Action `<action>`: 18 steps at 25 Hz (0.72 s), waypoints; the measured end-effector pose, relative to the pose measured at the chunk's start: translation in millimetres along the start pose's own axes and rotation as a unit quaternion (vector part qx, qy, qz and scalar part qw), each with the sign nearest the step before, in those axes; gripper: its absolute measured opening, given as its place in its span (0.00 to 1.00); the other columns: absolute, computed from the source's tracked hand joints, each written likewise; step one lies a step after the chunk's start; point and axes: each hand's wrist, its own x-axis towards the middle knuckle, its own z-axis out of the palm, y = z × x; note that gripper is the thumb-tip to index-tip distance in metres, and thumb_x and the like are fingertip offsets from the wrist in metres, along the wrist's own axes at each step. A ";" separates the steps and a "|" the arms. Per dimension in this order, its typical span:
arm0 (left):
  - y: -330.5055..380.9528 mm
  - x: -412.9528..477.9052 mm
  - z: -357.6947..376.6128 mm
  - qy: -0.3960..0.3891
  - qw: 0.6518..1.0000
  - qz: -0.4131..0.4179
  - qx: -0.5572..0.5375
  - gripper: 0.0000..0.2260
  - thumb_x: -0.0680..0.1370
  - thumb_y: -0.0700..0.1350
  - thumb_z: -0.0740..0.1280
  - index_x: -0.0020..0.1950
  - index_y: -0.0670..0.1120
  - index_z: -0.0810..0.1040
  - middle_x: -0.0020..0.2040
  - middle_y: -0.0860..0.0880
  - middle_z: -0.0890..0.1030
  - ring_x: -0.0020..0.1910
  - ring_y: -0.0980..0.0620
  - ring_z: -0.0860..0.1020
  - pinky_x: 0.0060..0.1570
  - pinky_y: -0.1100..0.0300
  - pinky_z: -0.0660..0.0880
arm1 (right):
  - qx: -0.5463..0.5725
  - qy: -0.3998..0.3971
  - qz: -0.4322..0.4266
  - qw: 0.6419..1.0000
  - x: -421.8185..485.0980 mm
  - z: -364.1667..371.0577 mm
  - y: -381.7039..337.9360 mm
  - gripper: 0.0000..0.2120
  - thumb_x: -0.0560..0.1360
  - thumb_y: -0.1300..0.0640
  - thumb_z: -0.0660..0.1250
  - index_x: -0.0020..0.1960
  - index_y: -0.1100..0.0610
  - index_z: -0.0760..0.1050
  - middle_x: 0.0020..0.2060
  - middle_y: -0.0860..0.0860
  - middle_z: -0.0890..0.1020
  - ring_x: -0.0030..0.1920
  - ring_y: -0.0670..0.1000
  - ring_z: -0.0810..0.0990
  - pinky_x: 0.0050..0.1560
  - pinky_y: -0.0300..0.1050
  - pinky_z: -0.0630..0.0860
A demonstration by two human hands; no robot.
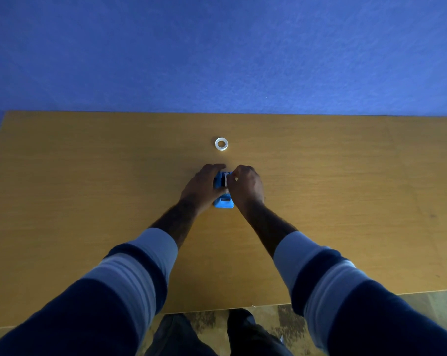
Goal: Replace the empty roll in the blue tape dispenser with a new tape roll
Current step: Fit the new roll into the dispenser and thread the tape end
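The blue tape dispenser (223,201) stands on the wooden table (89,201), its near end toward me. My left hand (203,186) wraps the dispenser's left side. From the right, my right hand (246,186) pinches with its fingertips at a pale roll (225,179) sitting in the top slot. Both hands hide most of the dispenser's body. A white ring-shaped tape roll (221,144) lies flat on the table a little beyond the hands, untouched. I cannot tell whether the roll in the slot is empty or full.
A blue wall (217,52) rises directly behind the table's far edge. The table's near edge runs just in front of my legs (217,335), with patterned floor below.
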 end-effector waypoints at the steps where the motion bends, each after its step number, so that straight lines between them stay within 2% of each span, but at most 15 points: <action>1: -0.6 -1.5 0.6 0.002 1.000 0.000 0.000 0.26 0.73 0.45 0.76 0.70 0.54 0.73 0.65 0.54 0.76 0.59 0.58 0.76 0.57 0.60 0.75 | -0.003 -0.009 0.001 1.000 3.5 -0.5 -1.8 0.10 0.80 0.54 0.64 0.53 0.60 0.78 0.48 0.55 0.80 0.44 0.51 0.78 0.37 0.45 0.75; 3: -1.9 -3.4 2.1 0.008 1.000 0.010 0.004 0.25 0.71 0.46 0.77 0.66 0.56 0.74 0.62 0.56 0.76 0.57 0.58 0.76 0.55 0.60 0.76 | -0.018 -0.025 0.000 1.000 10.6 -1.8 -4.6 0.10 0.80 0.55 0.64 0.52 0.61 0.79 0.47 0.55 0.80 0.43 0.52 0.78 0.35 0.42 0.69; 7: -4.1 -0.7 0.4 0.003 1.000 0.026 0.013 0.20 0.72 0.48 0.76 0.61 0.56 0.75 0.57 0.58 0.74 0.55 0.58 0.76 0.55 0.56 0.77 | -0.078 -0.011 -0.069 0.995 12.5 -3.7 1.7 0.10 0.81 0.54 0.64 0.51 0.61 0.78 0.45 0.54 0.78 0.42 0.51 0.75 0.36 0.42 0.67; 10: -5.1 2.0 -2.7 -0.018 0.999 0.025 0.016 0.18 0.74 0.49 0.75 0.62 0.57 0.75 0.57 0.59 0.73 0.56 0.56 0.77 0.58 0.52 0.77 | -0.149 0.023 -0.185 0.971 3.9 -5.2 12.7 0.06 0.80 0.57 0.66 0.50 0.60 0.77 0.43 0.54 0.79 0.42 0.51 0.76 0.39 0.45 0.72; 12: -6.5 3.1 -3.3 -0.024 0.999 0.027 0.018 0.18 0.75 0.48 0.74 0.63 0.54 0.76 0.58 0.58 0.74 0.57 0.53 0.77 0.59 0.49 0.77 | -0.180 0.030 -0.236 0.955 -0.7 -5.2 17.0 0.05 0.75 0.60 0.71 0.49 0.60 0.77 0.41 0.55 0.80 0.40 0.53 0.79 0.38 0.48 0.76; 15: -6.3 2.1 -3.9 -0.021 0.999 0.030 0.023 0.20 0.75 0.48 0.75 0.65 0.54 0.75 0.61 0.56 0.75 0.58 0.54 0.77 0.58 0.50 0.78 | -0.185 0.043 -0.256 0.948 3.4 -6.0 15.6 0.07 0.72 0.61 0.75 0.46 0.60 0.77 0.38 0.54 0.80 0.37 0.53 0.79 0.36 0.46 0.73; 18: -3.8 -1.2 -3.5 -0.002 0.999 0.032 0.018 0.24 0.72 0.47 0.77 0.64 0.55 0.73 0.63 0.55 0.75 0.57 0.55 0.77 0.56 0.55 0.78 | -0.183 0.036 -0.245 0.952 15.3 -5.3 11.4 0.05 0.77 0.58 0.69 0.46 0.60 0.75 0.37 0.54 0.79 0.35 0.54 0.77 0.35 0.45 0.66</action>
